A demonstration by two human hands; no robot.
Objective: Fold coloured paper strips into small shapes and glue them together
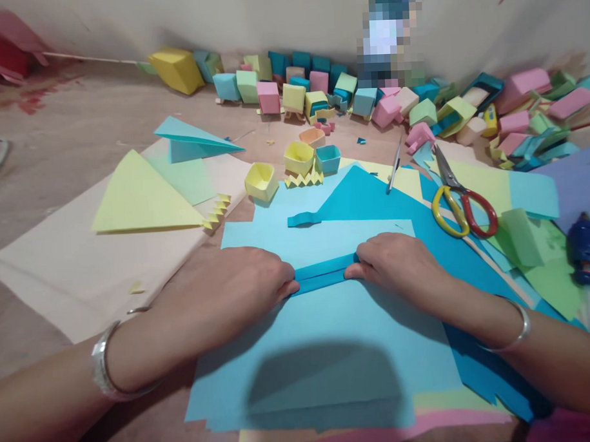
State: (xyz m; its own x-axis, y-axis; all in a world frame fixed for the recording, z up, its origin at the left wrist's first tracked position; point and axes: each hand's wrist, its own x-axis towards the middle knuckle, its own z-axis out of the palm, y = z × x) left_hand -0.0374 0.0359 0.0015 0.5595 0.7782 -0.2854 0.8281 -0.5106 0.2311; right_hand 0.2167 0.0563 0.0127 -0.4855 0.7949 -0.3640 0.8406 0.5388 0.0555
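A narrow folded strip of blue paper (pixel 321 273) stretches between my two hands, with a crease line along its length. My left hand (pixel 251 277) pinches its left end, and my right hand (pixel 396 262) grips the right end. Both hands rest over a stack of light blue paper sheets (pixel 323 349). Just beyond them lies a darker blue triangular piece of paper (pixel 359 196), with a short blue paper strip (pixel 303 219) at its left corner. The fingertips under the strip are partly hidden.
Scissors (pixel 461 199) with yellow and red handles lie at the right, near a thin metal tool (pixel 394 169) and a blue glue gun (pixel 586 249). Small paper cups (pixel 261 181) stand ahead. Several paper boxes (pixel 268 97) line the wall. A yellow folded paper (pixel 142 197) lies left.
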